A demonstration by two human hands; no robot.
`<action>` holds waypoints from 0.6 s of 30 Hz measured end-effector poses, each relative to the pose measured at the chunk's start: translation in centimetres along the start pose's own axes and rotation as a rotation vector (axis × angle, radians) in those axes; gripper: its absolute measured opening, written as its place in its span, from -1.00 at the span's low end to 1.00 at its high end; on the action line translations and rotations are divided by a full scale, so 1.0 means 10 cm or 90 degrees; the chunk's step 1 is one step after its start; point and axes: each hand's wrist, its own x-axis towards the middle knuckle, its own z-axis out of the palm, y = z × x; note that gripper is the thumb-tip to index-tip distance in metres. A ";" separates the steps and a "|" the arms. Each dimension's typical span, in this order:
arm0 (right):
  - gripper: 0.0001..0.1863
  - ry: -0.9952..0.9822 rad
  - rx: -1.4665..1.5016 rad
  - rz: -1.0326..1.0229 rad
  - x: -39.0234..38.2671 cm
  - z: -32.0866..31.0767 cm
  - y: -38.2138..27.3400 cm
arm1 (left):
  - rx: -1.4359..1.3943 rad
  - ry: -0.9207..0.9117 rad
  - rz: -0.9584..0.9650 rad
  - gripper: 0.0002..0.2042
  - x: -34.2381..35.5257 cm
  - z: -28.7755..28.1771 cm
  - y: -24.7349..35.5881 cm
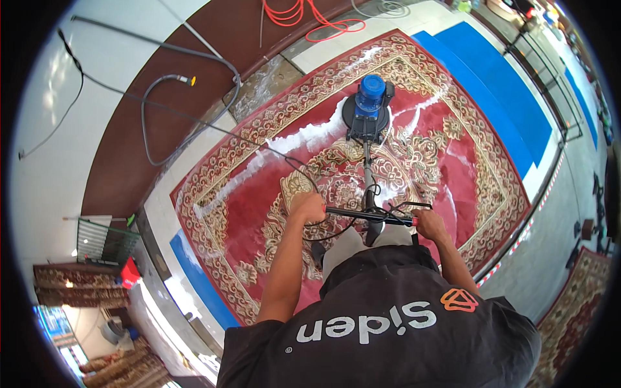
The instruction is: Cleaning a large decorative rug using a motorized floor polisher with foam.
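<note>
Both hands grip the handlebar (369, 215) of the floor scrubber (367, 108), left hand (308, 207) and right hand (429, 223) closed around it. On the wet red carpet (259, 200), its loose black cable (284, 158) could snag under the disc.

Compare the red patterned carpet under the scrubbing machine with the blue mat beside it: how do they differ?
The red carpet carries ornate cream borders and a medallion; the blue mat is plain. The red carpet is streaked with white foam; the blue mat shows none. The scrubbing machine stands on the red carpet, guided by the left hand and right hand; nothing stands on the blue mat. Both lie flat on the floor.
</note>
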 end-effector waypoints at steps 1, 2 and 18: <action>-0.71 -0.009 -0.005 -0.003 0.07 0.00 0.17 | -0.027 0.007 -0.007 -0.76 0.04 -0.01 0.13; -0.71 -0.015 -0.015 -0.013 0.16 -0.01 0.34 | -0.039 0.010 -0.016 -0.76 0.10 0.02 0.22; -0.73 -0.035 -0.173 -0.200 1.17 -0.46 0.41 | -0.191 0.116 -0.161 -0.77 -0.14 0.38 0.27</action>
